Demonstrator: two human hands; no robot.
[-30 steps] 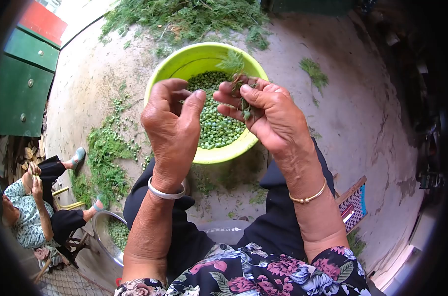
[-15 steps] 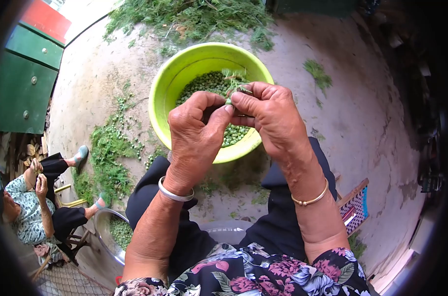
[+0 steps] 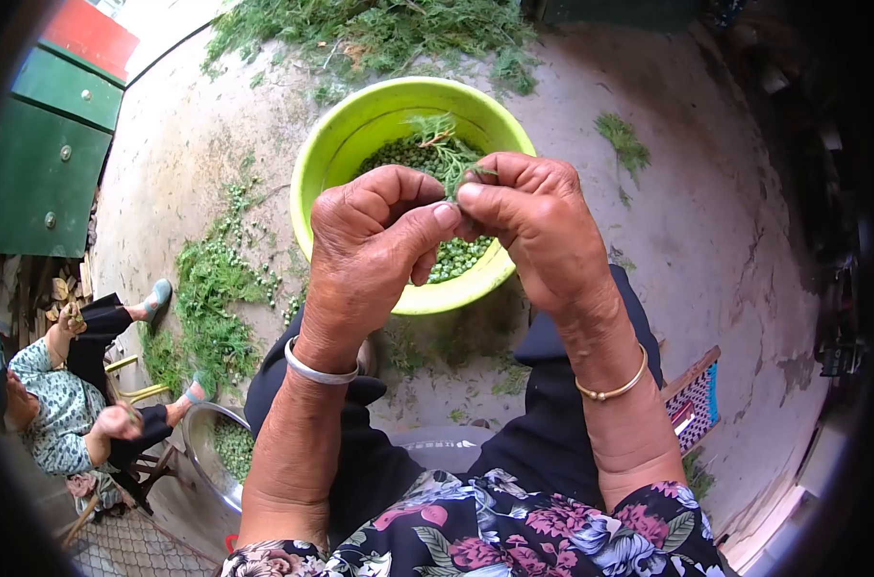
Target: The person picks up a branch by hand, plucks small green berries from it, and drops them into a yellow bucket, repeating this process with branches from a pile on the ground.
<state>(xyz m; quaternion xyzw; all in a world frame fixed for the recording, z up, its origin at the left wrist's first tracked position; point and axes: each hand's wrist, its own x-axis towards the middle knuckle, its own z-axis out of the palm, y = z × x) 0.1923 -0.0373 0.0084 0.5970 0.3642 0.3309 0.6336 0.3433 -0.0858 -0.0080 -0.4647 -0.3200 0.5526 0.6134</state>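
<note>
Both my hands are raised over a yellow-green plastic basin [image 3: 307,183] that holds many small round green cones [image 3: 461,258]. My right hand [image 3: 538,216] pinches a feathery green conifer sprig [image 3: 447,157] between thumb and fingers. The sprig points up and away over the basin. Close against it, my left hand [image 3: 360,245] has its thumb and fingers drawn together at the sprig's lower part. Whatever lies between the left fingertips is hidden.
Cut greenery [image 3: 379,38] is heaped beyond the basin, with more sprigs [image 3: 211,298] on the floor at left. Another person [image 3: 57,404] sits at lower left by a metal bowl [image 3: 199,433] of green cones. A woven seat [image 3: 692,404] stands at right.
My left hand has shifted slightly left, and the sprig now stands higher between my hands. The green cone seen at my fingertips is no longer visible. The other person's near hand has lowered.
</note>
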